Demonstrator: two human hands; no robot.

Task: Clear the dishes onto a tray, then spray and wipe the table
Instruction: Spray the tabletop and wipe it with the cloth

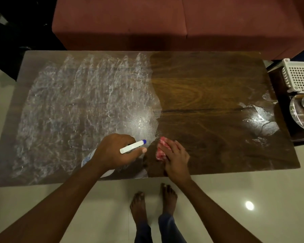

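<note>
Spray bottle (132,146) gripped in left hand (112,153); right hand (176,157) flat on cloth (161,149).

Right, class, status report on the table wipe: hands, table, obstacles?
Left hand holds spray bottle. Right hand presses pink cloth. Table left half streaked wet. No dishes on it.

The dark brown wooden table (209,88) is showing golden-yellow swirling grain across its right half, while a whitish, streaky film of foam (81,106) is covering its left half in feathery vertical bands. The white spray bottle (132,146) is showing a blue nozzle tip and small dark print on its label. The pink-and-white mottled cloth (161,150) is lying against the dark wood. The reddish-brown upholstered sofa (165,23) is glowing dull maroon, the white plastic basket (299,78) is displaying a grid of small square holes, and the pale cream floor (218,199) is shining.
</note>
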